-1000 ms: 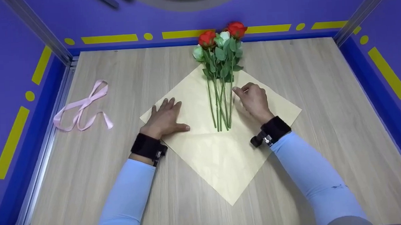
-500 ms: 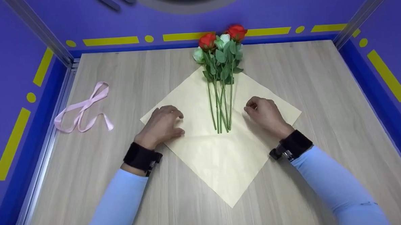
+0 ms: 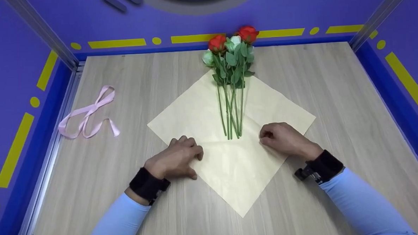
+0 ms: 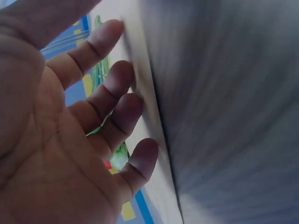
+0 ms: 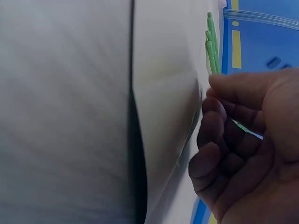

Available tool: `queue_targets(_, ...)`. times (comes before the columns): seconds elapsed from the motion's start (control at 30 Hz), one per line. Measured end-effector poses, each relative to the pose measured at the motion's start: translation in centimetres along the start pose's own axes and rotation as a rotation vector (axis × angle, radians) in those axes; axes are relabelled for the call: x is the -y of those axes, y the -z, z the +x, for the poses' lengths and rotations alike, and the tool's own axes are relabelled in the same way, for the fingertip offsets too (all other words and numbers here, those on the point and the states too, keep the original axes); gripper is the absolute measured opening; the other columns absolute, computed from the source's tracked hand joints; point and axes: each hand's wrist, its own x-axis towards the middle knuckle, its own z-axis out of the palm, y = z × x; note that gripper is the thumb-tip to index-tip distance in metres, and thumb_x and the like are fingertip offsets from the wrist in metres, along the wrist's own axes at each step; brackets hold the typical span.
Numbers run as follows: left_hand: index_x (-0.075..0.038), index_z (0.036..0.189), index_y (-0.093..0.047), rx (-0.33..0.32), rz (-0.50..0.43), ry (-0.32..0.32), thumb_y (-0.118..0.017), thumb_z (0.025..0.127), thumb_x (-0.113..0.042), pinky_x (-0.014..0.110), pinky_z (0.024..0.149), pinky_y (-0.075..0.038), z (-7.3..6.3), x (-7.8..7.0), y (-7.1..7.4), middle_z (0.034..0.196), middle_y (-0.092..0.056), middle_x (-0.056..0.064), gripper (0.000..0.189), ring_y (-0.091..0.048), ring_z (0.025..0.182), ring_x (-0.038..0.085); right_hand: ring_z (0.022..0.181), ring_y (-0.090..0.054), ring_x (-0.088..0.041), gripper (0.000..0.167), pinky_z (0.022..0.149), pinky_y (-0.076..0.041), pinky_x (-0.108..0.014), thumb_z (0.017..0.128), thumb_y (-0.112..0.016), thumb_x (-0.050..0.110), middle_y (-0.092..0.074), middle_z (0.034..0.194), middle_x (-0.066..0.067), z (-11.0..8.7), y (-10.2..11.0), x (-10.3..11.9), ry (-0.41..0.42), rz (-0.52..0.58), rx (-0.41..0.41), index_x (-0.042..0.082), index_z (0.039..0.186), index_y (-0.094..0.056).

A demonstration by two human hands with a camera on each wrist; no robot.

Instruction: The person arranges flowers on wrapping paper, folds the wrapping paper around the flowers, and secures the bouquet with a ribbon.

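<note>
A square sheet of cream wrapping paper lies cornerwise on the wooden table, one corner pointing at me. On its far half rests a bunch of red and white roses, their green stems towards me and the heads past the paper's far corner. My left hand is over the paper's near left edge, fingers loosely bent; in the left wrist view its fingertips are close to the paper edge. My right hand is over the right part, fingers loosely curled, nothing visible in it.
A pink ribbon lies loosely looped at the table's left. Blue-purple panels with yellow marks enclose the back and sides. Near the right hand the paper's edge lifts slightly in the right wrist view.
Both hands have drawn back towards me; the right has left the stems and moved right. The left fingers, spread flat before, are now bent. Roses and paper stay put.
</note>
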Motion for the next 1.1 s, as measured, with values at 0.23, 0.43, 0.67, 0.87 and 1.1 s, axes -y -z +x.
queue_targets(0.23, -0.022, 0.1, -0.074, -0.017, -0.043, 0.007, -0.091, 0.079, -0.035, 0.04, 0.083, -0.038, 0.7, 0.4, -0.2, 0.101, -0.062, -0.003, 0.029, -0.05, 0.098, 0.021, 0.081, -0.062, -0.012, 0.005, 0.077, -0.051, -0.033, 0.096, -0.073, 0.015, -0.07, 0.087, 0.007, -0.6, 0.1, -0.3, 0.009, 0.023, 0.025, 0.019, 0.096, -0.076)
queue_targets(0.43, -0.024, 0.087, -0.074, -0.022, -0.118, 0.021, -0.082, 0.091, -0.032, 0.041, 0.082, -0.04, 1.4, 0.6, 0.1, 0.092, -0.062, -0.006, 0.012, -0.051, 0.092, 0.018, 0.081, -0.062, -0.013, 0.003, 0.075, -0.05, -0.028, 0.098, -0.074, 0.02, -0.069, 0.089, 0.007, -0.8, 0.8, -0.5, 0.01, 0.118, 0.05, 0.019, 0.099, -0.077)
queue_targets(0.67, -0.018, 0.089, -0.07, -0.034, -0.296, 0.007, -0.071, 0.101, -0.024, 0.031, 0.08, -0.044, 2.0, 1.0, 1.4, 0.087, -0.059, -0.008, 0.013, -0.054, 0.084, 0.013, 0.11, -0.06, -0.02, 0.05, 0.095, -0.049, -0.031, 0.081, -0.092, 0.041, -0.066, 0.117, -0.001, -2.1, 2.7, -0.5, 0.066, 0.213, 0.242, 0.015, 0.118, -0.07)
queue_targets(0.87, -0.017, 0.095, -0.067, -0.05, -0.471, 0.033, -0.065, 0.106, -0.026, 0.027, 0.073, -0.043, 2.0, 1.6, 2.4, 0.085, -0.056, -0.01, 0.014, -0.052, 0.079, 0.009, 0.124, -0.05, -0.026, 0.094, 0.104, -0.044, -0.045, 0.062, -0.102, 0.035, -0.056, 0.135, -0.007, -4.0, 3.7, -0.1, 0.123, 0.024, 0.317, 0.011, 0.138, -0.053)
queue_targets(1.1, -0.012, 0.1, -0.066, -0.111, -0.606, 0.08, -0.052, 0.113, -0.034, 0.031, 0.075, -0.048, 2.7, 2.6, 3.0, 0.086, -0.057, -0.004, 0.029, -0.055, 0.081, 0.014, 0.095, -0.057, -0.018, 0.022, 0.085, -0.047, -0.035, 0.087, -0.086, 0.013, -0.067, 0.101, 0.001, -2.9, 4.1, -1.4, 0.087, -0.016, 0.074, 0.013, 0.106, -0.074)
